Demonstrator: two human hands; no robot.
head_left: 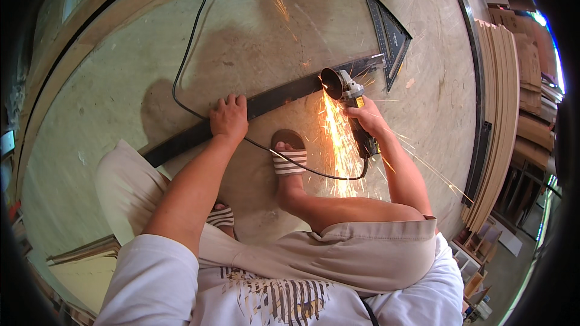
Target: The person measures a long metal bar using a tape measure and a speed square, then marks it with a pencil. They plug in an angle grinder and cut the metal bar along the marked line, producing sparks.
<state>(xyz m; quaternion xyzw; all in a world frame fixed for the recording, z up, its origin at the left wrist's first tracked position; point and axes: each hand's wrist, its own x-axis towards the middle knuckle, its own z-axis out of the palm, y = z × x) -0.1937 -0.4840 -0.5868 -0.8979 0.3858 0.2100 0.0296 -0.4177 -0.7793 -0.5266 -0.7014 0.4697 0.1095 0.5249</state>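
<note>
Pressing the flat steel bar [266, 101] to the floor [121, 84] steady, left hand [229, 118] spread; right hand [367, 118] clenched round the sparking angle grinder [350, 105].

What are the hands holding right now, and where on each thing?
The right hand grips an angle grinder around its body, behind the disc. The left hand presses flat on the dark metal bar, near its middle, on the floor.

free: bare floor [121, 72] left of bar | blocked: cable [187, 54], speed square [389, 33], stacked boards [504, 115] right
</note>
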